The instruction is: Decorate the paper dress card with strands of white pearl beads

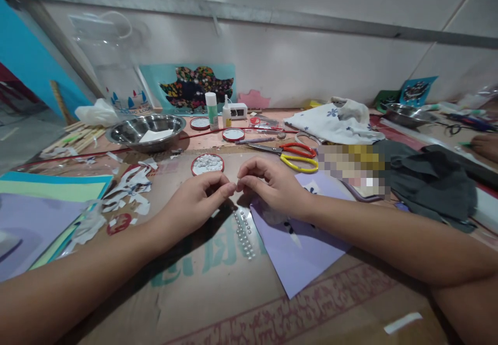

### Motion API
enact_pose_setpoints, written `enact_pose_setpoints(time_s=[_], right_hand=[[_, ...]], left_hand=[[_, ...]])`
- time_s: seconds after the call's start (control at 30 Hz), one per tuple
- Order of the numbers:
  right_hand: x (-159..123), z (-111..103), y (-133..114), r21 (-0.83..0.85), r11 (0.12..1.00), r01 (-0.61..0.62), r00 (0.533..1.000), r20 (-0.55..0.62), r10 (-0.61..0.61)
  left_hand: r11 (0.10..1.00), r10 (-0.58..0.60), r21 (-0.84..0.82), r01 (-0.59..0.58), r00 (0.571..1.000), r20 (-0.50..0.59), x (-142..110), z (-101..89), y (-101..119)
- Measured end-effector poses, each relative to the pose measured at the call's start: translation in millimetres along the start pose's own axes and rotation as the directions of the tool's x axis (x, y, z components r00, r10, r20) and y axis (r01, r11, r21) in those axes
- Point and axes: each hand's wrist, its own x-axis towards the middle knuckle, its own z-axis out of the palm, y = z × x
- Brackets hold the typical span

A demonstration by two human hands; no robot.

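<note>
My left hand (202, 195) is closed in a pinch, thumb against forefinger. Just across from it my right hand (274, 185) pinches too, and the fingertips of both nearly meet. Whatever lies between them is too small to make out. Below the fingertips, rows of pearl beads (244, 233) lie on the cardboard (187, 293). A purple sheet (307, 262) rests partly under my right hand and forearm, with pieces of white cloth with dark flowers on it, partly hidden. Behind my left hand sits a red-rimmed lid (208, 164) holding white bits.
Scissors (298, 157) with red and yellow handles lie behind my right hand. A metal bowl (146, 132), glue stick (211, 111) and glue bottle (226, 112) stand further back. Coloured paper (42, 231) and scraps (132, 184) are left; flowered cloth (334, 122) and dark cloth (428, 184) are right.
</note>
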Motion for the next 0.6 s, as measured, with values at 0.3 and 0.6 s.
enact_pose_setpoints(time_s=[0.3, 0.6], right_hand=[[-1, -20, -54, -0.358, 0.881, 0.310, 0.947, 0.194, -0.255], [-6, -17, -9, -0.472, 0.801, 0.368, 0.926, 0.268, -0.267]], left_hand=[[0.993, 0.099, 0.067, -0.098, 0.995, -0.004, 1, 2.5, -5], [0.982, 0.111, 0.152, -0.114, 0.993, 0.025, 6, -1.5, -18]])
